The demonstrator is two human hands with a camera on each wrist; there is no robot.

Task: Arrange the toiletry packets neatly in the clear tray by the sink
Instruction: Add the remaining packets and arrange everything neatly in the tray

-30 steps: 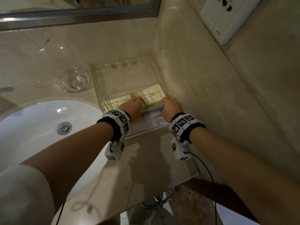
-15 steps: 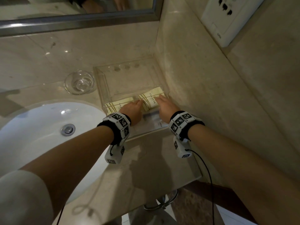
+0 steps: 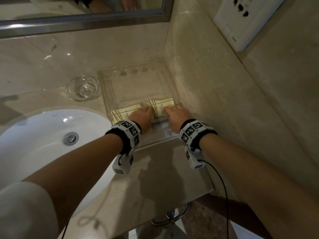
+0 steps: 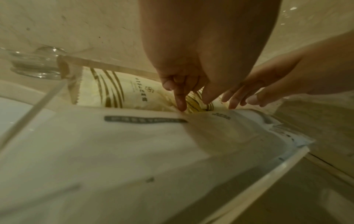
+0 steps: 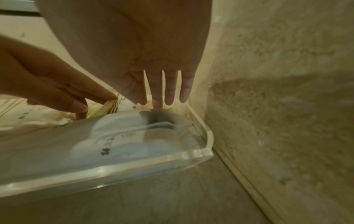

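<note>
Head view: clear tray (image 3: 107, 87) sits in the counter corner, against the side wall, beside the sink (image 3: 34, 135). Two cream striped packets inside, near its front: left packet (image 3: 124, 112), right packet (image 3: 162, 107). A third, white packet (image 3: 162, 128) lies in front of them. Left hand (image 3: 140, 118) and right hand (image 3: 176, 116) rest on the packets. One glass bowl (image 3: 82, 87) stands left of the tray.

Left wrist view: forefinger (image 4: 180, 100) extended, tip on a packet edge; other fingers curled, gripping nothing.

Right wrist view: fingers (image 5: 168, 91) straight, slightly apart, tips down at the white packet's far edge.

Judgement: packets look light, soft, crinkly and slippery; nudge them by the edges, or pinch a sealed end.
</note>
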